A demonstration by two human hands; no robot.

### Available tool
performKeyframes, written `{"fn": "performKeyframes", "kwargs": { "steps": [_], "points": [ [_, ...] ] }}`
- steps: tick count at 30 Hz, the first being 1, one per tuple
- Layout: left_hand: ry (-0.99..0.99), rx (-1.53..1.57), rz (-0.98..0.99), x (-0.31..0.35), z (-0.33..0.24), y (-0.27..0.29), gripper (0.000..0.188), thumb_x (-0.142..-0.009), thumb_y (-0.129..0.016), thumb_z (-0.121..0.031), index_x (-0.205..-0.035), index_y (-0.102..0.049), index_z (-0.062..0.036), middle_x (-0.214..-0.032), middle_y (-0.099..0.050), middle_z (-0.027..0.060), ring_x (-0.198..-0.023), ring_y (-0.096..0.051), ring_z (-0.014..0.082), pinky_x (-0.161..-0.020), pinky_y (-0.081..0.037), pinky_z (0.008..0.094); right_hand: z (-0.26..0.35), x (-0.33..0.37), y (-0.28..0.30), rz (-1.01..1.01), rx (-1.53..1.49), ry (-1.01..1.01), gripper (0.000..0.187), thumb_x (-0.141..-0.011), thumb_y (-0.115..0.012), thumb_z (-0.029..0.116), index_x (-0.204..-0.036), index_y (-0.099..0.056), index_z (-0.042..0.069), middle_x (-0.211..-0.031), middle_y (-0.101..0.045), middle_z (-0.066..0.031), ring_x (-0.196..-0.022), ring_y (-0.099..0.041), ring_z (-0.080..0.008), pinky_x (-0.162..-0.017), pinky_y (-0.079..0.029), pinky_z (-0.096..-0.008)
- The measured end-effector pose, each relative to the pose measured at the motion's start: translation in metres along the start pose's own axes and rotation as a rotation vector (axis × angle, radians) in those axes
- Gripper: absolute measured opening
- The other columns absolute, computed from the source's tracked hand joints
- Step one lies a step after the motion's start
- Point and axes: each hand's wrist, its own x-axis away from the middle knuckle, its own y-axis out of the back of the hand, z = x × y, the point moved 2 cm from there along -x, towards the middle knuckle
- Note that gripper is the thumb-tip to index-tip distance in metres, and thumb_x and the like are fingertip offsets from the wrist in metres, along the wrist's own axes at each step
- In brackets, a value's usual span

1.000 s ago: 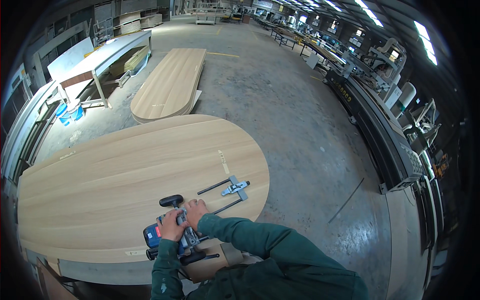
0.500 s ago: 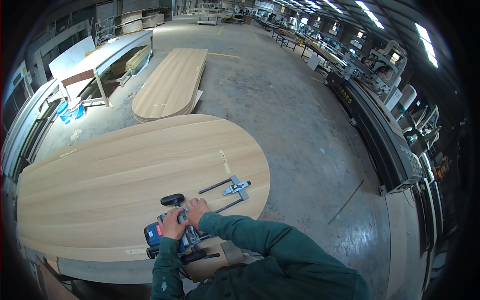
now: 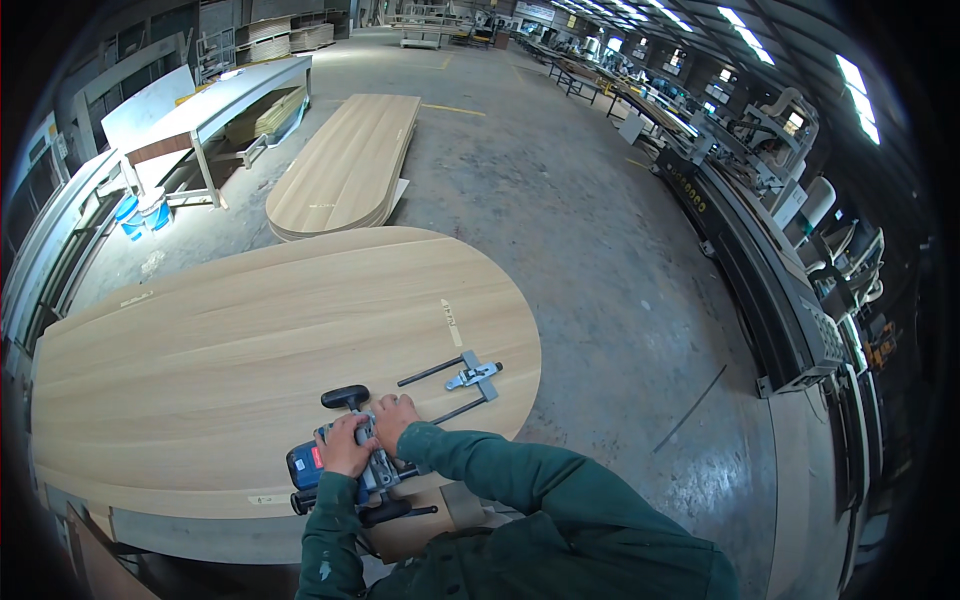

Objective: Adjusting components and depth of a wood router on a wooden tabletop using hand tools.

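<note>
A blue and black plunge router (image 3: 305, 466) with black knob handles lies on its side near the front edge of a large wood-grain tabletop (image 3: 200, 380). My left hand (image 3: 343, 448) is closed over the router's upper body, near its metal base. Right beside it, my right hand (image 3: 394, 420) has its fingers curled at the base; what the fingertips pinch there is hidden. A metal edge guide (image 3: 474, 377) with two dark rods lies to the right on the tabletop, and its nearer rod runs toward my right hand.
Beyond the tabletop, a stack of rounded wooden panels (image 3: 345, 165) lies low on the floor. A white workbench (image 3: 215, 100) and blue buckets (image 3: 143, 215) stand at the far left. Along the right runs a long dark machine (image 3: 745, 270). A thin rod (image 3: 690, 408) lies on the concrete floor.
The view has shifted very slightly. Both hands stay on the router in nearly the same place, and the edge guide has not moved.
</note>
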Motion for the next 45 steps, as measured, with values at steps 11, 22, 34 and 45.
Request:
{"fn": "performKeyframes", "kwargs": {
  "steps": [11,22,34,45],
  "points": [
    [-0.002,0.009,-0.011,0.002,0.002,-0.002,0.053,-0.075,-0.079,-0.035,-0.124,-0.062,-0.0230,-0.135,-0.055,0.0024,-0.130,-0.047,0.0236,-0.114,-0.009,0.0655,0.002,0.004,0.004,-0.002,-0.009,0.019,0.037,-0.087,-0.060,0.043,-0.105,-0.074,0.013,-0.117,-0.055,-0.0114,-0.114,-0.049,-0.0326,-0.077,-0.042,-0.0478],
    [0.006,-0.012,-0.007,0.001,-0.002,-0.002,0.054,-0.075,-0.078,-0.036,-0.124,-0.061,-0.0231,-0.136,-0.054,0.0023,-0.130,-0.047,0.0234,-0.114,-0.009,0.0647,-0.002,-0.002,-0.005,-0.015,0.014,0.036,0.044,-0.089,-0.057,0.050,-0.109,-0.072,0.014,-0.118,-0.056,-0.0080,-0.114,-0.049,-0.0329,-0.074,-0.042,-0.0493],
    [-0.011,0.010,-0.024,-0.002,0.000,-0.002,0.054,-0.074,-0.079,-0.037,-0.123,-0.062,-0.0226,-0.133,-0.056,0.0025,-0.129,-0.048,0.0240,-0.113,-0.010,0.0647,-0.004,-0.006,-0.002,0.023,-0.046,0.055,0.029,-0.080,-0.068,0.032,-0.103,-0.074,0.015,-0.119,-0.056,-0.0072,-0.117,-0.048,-0.0300,-0.080,-0.043,-0.0475],
    [-0.010,0.004,-0.019,0.003,-0.002,-0.002,0.054,-0.074,-0.079,-0.040,-0.123,-0.062,-0.0227,-0.135,-0.055,0.0034,-0.129,-0.049,0.0246,-0.114,-0.009,0.0656,-0.009,0.006,0.020,0.122,-0.063,0.134,0.030,-0.076,-0.072,0.029,-0.103,-0.074,0.016,-0.116,-0.058,-0.0047,-0.116,-0.051,-0.0263,-0.079,-0.049,-0.0431]
  ]
}}
